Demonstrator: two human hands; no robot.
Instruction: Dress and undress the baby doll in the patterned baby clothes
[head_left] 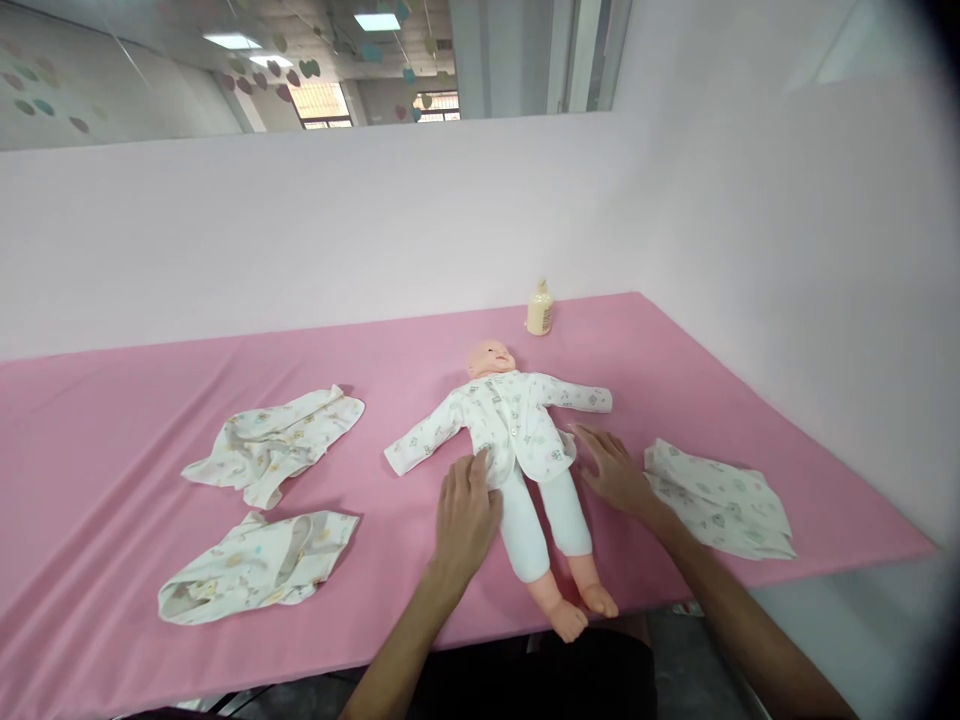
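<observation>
A baby doll (491, 358) lies on its back on the pink-covered table, its feet toward me at the near edge. It wears a white patterned baby jacket (517, 425), fastened down the front, with both sleeves spread outward. White cloth covers its legs (523, 525). My left hand (466, 505) rests against the jacket's lower left edge, fingers stretched out beside the doll's hip. On the other side, my right hand (611, 470) is spread near the jacket's lower right edge, fingertips close to the hem. Neither hand grasps anything that I can see.
Two crumpled patterned baby garments (277, 440) lie on the left of the pink table cover (405, 560). Another folded garment (720, 500) sits at the right. A cream pump bottle (539, 310) stands behind the doll's head. White walls border the back and right.
</observation>
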